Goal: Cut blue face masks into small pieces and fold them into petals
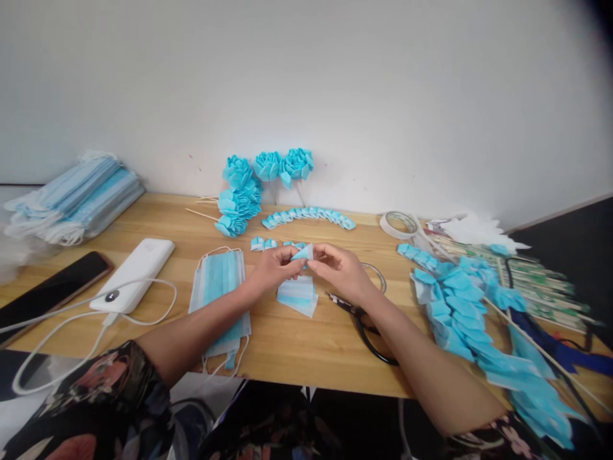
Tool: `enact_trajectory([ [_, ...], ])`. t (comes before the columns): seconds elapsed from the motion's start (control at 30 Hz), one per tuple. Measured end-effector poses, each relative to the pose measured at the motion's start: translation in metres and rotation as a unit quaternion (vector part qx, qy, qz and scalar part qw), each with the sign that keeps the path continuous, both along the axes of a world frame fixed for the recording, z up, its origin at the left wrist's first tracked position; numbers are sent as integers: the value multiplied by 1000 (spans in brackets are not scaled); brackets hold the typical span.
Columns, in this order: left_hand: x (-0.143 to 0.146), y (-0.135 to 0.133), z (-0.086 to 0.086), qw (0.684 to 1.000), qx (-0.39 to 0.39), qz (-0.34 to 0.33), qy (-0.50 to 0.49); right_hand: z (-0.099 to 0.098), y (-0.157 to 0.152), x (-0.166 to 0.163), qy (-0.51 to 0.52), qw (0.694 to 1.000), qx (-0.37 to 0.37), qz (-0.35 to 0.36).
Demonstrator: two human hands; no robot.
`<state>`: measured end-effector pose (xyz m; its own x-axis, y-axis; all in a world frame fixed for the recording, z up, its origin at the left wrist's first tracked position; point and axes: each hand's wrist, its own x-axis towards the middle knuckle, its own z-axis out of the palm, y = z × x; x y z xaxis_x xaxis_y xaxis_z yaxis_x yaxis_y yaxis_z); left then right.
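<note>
Between my two hands, above the middle of the table, is a small folded piece of blue and white mask fabric [302,254]. My left hand [275,267] pinches its left side, and my right hand [338,265] grips its right side. Just below lie a few cut mask pieces [297,295]. Black-handled scissors [366,326] rest under my right forearm, partly hidden by it. Beyond my fingers lie small folded blue pieces [263,243] and a curved row of folded petals [309,216]. Flat face masks [223,287] lie left of my left hand, partly covered by the forearm.
Blue fabric flowers on sticks [239,191] stand and lie near the wall. Left are a stack of masks [76,198], a white power bank [134,275] with its cable and a phone [52,294]. Right are a tape roll [398,223] and strings of blue petals [454,306].
</note>
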<state>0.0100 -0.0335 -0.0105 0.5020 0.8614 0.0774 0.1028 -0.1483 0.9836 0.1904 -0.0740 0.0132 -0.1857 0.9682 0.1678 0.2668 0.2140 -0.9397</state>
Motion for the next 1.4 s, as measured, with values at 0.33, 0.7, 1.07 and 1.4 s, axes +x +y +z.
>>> enact_trajectory([
  [0.33, 1, -3, -2, 998, 41, -40, 32, -3, 0, 2, -23, 999, 0, -46],
  [0.7, 1, -4, 6, 999, 3, -46, 27, -1, -1, 0, -110, 981, 140, -80],
  [1.07, 1, -6, 13, 993, -102, -55, -38, -4, 4, 9, -220, 901, 374, -27],
  [1.4, 0, -4, 9, 990, -103, -71, -66, -2, 4, 11, -214, 899, 381, -25],
])
